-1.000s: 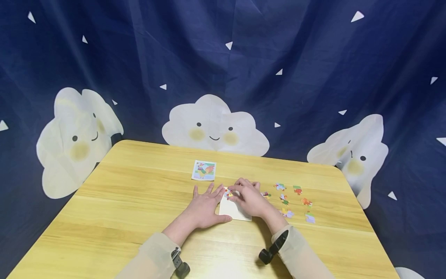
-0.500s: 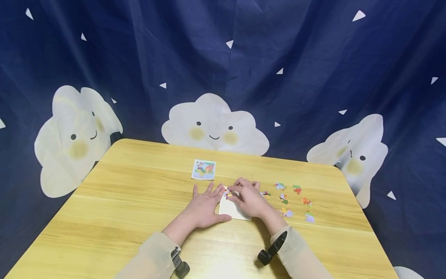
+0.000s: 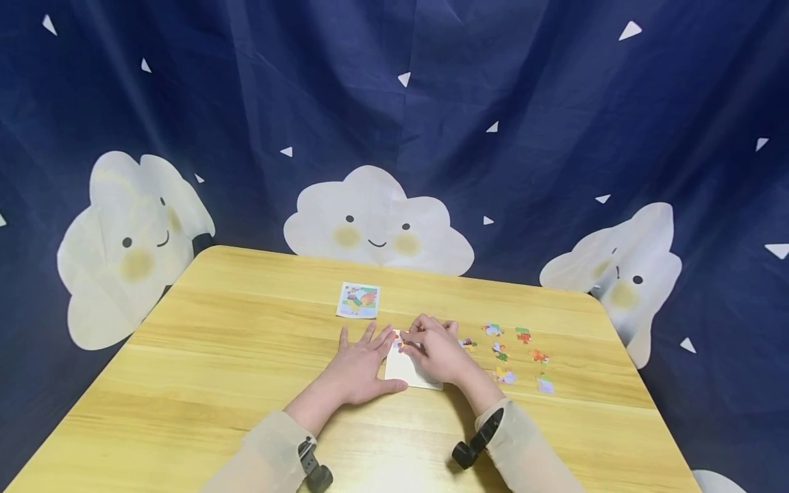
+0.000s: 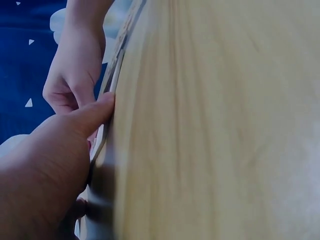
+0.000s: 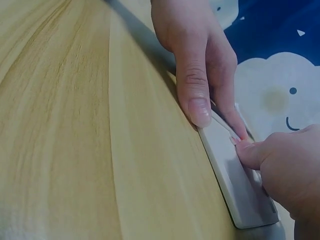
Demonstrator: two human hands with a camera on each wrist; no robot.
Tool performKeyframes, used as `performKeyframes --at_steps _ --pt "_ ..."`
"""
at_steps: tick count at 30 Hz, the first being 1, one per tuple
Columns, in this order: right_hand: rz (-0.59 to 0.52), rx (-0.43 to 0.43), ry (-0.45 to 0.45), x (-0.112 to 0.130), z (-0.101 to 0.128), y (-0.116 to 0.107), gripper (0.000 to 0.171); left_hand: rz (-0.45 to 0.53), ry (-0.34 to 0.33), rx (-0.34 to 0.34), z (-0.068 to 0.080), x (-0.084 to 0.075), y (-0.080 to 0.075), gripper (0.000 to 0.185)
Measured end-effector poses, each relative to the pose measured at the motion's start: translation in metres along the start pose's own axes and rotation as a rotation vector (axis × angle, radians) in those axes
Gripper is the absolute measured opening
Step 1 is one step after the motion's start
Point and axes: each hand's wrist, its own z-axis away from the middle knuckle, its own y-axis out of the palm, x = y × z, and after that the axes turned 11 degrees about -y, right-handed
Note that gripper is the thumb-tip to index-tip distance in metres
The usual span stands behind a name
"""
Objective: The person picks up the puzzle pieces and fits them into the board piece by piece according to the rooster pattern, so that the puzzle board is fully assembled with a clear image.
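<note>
A white puzzle board (image 3: 407, 373) lies on the table between both hands. My left hand (image 3: 357, 374) is spread flat at its left side, with its fingertips at the upper left corner and its thumb along the near edge. My right hand (image 3: 439, 354) leans over the board from the right and pinches a colourful jigsaw piece (image 3: 398, 344) at the upper left corner. In the right wrist view the right thumb presses down on the board (image 5: 225, 165), close to the left fingers. The right hand partly covers the piece and the board's right side.
Several loose jigsaw pieces (image 3: 502, 356) are scattered to the right of the board. A small picture card (image 3: 359, 300) of a colourful bird lies behind the left hand. The wooden table (image 3: 185, 383) ends at a dark blue curtain (image 3: 345, 82) with clouds.
The view has shifted slightly. The piece under my right fingertips looks slightly turned or shifted at the board's corner; both hands otherwise hold nearly the same places.
</note>
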Motion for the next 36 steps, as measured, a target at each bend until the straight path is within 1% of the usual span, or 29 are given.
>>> performKeyframes --at_steps 6,10,16,22,25,30,33,36 --pt "-0.008 -0.03 -0.001 0.0 0.0 0.001 0.034 -0.05 0.006 0.006 0.0 -0.003 -0.003 0.103" --pt "-0.009 -0.051 0.009 0.0 0.0 0.003 0.033 -0.073 0.024 -0.003 0.0 -0.003 -0.003 0.098" --pt "0.005 -0.053 0.033 -0.001 0.0 0.006 0.03 -0.077 0.034 0.002 0.0 -0.004 -0.003 0.097" --pt "0.026 -0.061 0.011 -0.004 -0.001 0.006 0.031 -0.075 0.035 0.003 -0.001 -0.005 -0.004 0.097" --pt "0.033 -0.066 -0.005 -0.005 -0.001 0.004 0.03 -0.068 0.035 0.005 -0.002 -0.005 -0.003 0.096" --pt "0.028 -0.046 -0.016 -0.004 0.0 -0.001 0.029 -0.054 0.023 0.021 -0.003 -0.005 -0.002 0.096" --pt "0.005 -0.03 -0.006 -0.004 0.001 -0.006 0.027 -0.055 0.012 0.028 -0.003 -0.006 -0.003 0.098" --pt "-0.042 -0.031 0.013 -0.005 0.004 -0.012 0.027 -0.058 0.003 0.031 -0.003 -0.006 -0.003 0.099"
